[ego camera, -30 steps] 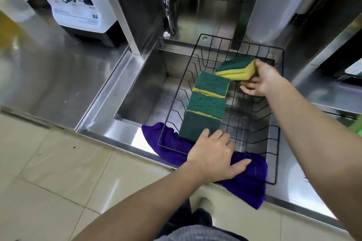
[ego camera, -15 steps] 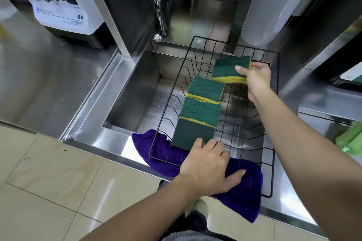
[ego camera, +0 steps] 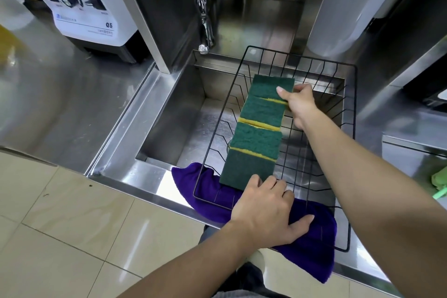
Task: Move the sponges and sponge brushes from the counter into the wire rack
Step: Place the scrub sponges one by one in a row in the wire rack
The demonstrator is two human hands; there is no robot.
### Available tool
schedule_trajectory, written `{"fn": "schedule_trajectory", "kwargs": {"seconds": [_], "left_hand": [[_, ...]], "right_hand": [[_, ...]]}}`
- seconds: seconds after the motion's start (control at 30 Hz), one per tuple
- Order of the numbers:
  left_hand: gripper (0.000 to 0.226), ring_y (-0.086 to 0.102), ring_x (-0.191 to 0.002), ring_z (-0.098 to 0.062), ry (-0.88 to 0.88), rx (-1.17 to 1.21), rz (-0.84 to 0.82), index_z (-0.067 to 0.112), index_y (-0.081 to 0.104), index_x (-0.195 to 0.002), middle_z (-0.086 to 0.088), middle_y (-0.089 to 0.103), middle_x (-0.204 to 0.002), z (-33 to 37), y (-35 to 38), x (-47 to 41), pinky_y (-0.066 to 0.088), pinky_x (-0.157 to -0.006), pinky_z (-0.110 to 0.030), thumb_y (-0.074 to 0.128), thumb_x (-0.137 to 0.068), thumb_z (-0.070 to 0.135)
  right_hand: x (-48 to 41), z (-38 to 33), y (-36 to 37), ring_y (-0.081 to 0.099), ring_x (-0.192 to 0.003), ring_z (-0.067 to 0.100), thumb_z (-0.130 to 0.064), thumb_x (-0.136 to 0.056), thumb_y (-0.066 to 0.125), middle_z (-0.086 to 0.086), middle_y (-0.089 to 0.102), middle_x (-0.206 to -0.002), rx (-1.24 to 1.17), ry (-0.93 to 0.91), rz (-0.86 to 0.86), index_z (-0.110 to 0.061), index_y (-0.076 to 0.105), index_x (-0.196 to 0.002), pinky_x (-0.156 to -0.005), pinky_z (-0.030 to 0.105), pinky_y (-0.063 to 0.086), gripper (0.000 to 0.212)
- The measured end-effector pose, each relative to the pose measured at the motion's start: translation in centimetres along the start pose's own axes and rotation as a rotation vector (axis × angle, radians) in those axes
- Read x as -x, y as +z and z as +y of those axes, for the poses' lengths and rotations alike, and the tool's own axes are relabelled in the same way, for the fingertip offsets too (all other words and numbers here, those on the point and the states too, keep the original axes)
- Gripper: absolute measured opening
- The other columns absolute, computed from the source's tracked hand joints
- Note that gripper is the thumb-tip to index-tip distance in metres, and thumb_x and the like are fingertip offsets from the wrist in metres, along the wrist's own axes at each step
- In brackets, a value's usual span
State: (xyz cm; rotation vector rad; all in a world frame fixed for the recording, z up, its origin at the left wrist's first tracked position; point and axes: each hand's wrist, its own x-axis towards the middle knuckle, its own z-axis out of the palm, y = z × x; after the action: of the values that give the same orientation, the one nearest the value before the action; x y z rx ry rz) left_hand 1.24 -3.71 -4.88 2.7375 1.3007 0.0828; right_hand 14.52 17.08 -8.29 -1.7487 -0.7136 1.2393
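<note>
A black wire rack [ego camera: 353,113] sits over the steel sink. Inside it several green-and-yellow sponges stand in a leaning row, from the nearest sponge [ego camera: 246,169] back to the farthest sponge [ego camera: 267,86]. My right hand [ego camera: 298,101] pinches the right end of that farthest sponge, thumb on its green face, setting it against the row. My left hand [ego camera: 266,213] lies flat on the rack's near rim and the purple cloth, fingertips touching the nearest sponge.
A purple cloth [ego camera: 312,259] hangs over the sink's front edge under the rack. A tap [ego camera: 205,29] stands behind the sink [ego camera: 174,116]. A white blender base [ego camera: 84,12] sits on the left counter. Something green [ego camera: 440,181] lies at the right edge.
My right hand has brought the sponge down and left from above the rack's far side into the row. The left hand has stayed on the near rim.
</note>
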Motion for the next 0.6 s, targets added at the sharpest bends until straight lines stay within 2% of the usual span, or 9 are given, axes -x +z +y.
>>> {"fn": "schedule_trajectory", "kwargs": {"seconds": [0.17, 0.2, 0.23, 0.27, 0.3, 0.4, 0.43, 0.53, 0.6], "left_hand": [[0.056, 0.048, -0.084, -0.023, -0.005, 0.023, -0.023, 0.009, 0.062, -0.085, -0.006, 0.062, -0.088, -0.1, 0.1, 0.0, 0.038, -0.079, -0.041, 0.036, -0.086, 0.058], [0.055, 0.049, -0.083, -0.022, -0.002, 0.015, -0.018, 0.009, 0.062, -0.084, -0.006, 0.062, -0.086, -0.2, 0.1, 0.0, 0.039, -0.079, -0.041, 0.036, -0.086, 0.058], [0.054, 0.05, -0.081, -0.022, 0.003, 0.0, -0.011, 0.01, 0.063, -0.081, -0.005, 0.062, -0.083, -0.2, 0.1, 0.1, 0.041, -0.077, -0.04, 0.037, -0.085, 0.057], [0.053, 0.051, -0.079, -0.021, 0.008, -0.01, -0.01, 0.011, 0.063, -0.078, -0.004, 0.063, -0.08, -0.2, 0.0, 0.1, 0.042, -0.074, -0.039, 0.038, -0.084, 0.057], [0.053, 0.052, -0.077, -0.021, 0.012, -0.009, -0.009, 0.011, 0.063, -0.077, -0.003, 0.063, -0.079, -0.2, 0.0, 0.1, 0.043, -0.073, -0.038, 0.038, -0.084, 0.057], [0.054, 0.052, -0.077, -0.022, 0.012, 0.002, 0.019, 0.011, 0.063, -0.076, -0.004, 0.063, -0.078, -0.2, 0.2, -0.1, 0.043, -0.072, -0.039, 0.037, -0.085, 0.057], [0.054, 0.052, -0.077, -0.022, 0.008, 0.009, 0.016, 0.011, 0.063, -0.076, -0.005, 0.063, -0.077, -0.3, 0.2, -0.1, 0.043, -0.072, -0.04, 0.036, -0.085, 0.057], [0.056, 0.052, -0.077, -0.023, 0.004, 0.01, -0.004, 0.01, 0.063, -0.075, -0.005, 0.063, -0.076, -0.3, 0.3, -0.1, 0.042, -0.071, -0.04, 0.033, -0.085, 0.057], [0.056, 0.053, -0.075, -0.023, 0.003, 0.012, -0.005, 0.011, 0.063, -0.073, -0.005, 0.063, -0.074, -0.4, 0.3, 0.0, 0.043, -0.069, -0.04, 0.034, -0.085, 0.057]], "right_hand": [[-0.3, -0.7, -0.8, 0.042, -0.125, 0.035, -0.042, -0.081, 0.066, 0.016, 0.043, -0.14, 0.547, -0.091, 0.053, -0.012, 0.043, -0.133, -0.106, 0.045, 0.037, 0.065], [-0.2, -0.7, -0.9, 0.049, -0.118, 0.033, -0.037, -0.082, 0.067, 0.016, 0.046, -0.137, 0.534, -0.089, 0.024, -0.009, 0.045, -0.131, -0.1, 0.042, 0.043, 0.061], [0.0, -0.8, -1.0, 0.058, -0.102, 0.029, -0.029, -0.083, 0.068, 0.016, 0.051, -0.128, 0.451, -0.084, -0.017, -0.008, 0.047, -0.124, -0.086, 0.037, 0.05, 0.051], [0.4, -0.8, -1.0, 0.059, -0.083, 0.023, -0.02, -0.083, 0.068, 0.014, 0.054, -0.117, 0.354, -0.066, -0.037, -0.008, 0.049, -0.116, -0.07, 0.032, 0.052, 0.04], [0.7, -0.7, -1.1, 0.056, -0.073, 0.018, -0.012, -0.084, 0.067, 0.012, 0.055, -0.111, 0.283, -0.061, -0.025, -0.007, 0.049, -0.113, -0.062, 0.029, 0.051, 0.035], [1.1, -0.4, -1.9, 0.058, -0.086, 0.019, -0.005, -0.085, 0.062, 0.014, 0.059, -0.116, 0.229, -0.038, 0.005, -0.004, 0.052, -0.123, -0.081, 0.033, 0.049, 0.04], [1.3, -0.5, -2.3, 0.059, -0.086, 0.018, -0.006, -0.086, 0.06, 0.014, 0.061, -0.115, 0.217, -0.027, -0.034, -0.004, 0.053, -0.122, -0.081, 0.033, 0.047, 0.037], [2.6, -1.4, -4.2, 0.058, -0.098, 0.02, -0.015, -0.087, 0.061, 0.008, 0.061, -0.114, 0.253, -0.032, -0.167, -0.016, 0.058, -0.109, -0.092, 0.035, 0.045, 0.023], [3.6, -2.3, -5.7, 0.058, -0.101, 0.019, -0.022, -0.086, 0.063, 0.002, 0.062, -0.109, 0.312, -0.099, -0.185, -0.021, 0.059, -0.102, -0.092, 0.037, 0.047, 0.017]]}}
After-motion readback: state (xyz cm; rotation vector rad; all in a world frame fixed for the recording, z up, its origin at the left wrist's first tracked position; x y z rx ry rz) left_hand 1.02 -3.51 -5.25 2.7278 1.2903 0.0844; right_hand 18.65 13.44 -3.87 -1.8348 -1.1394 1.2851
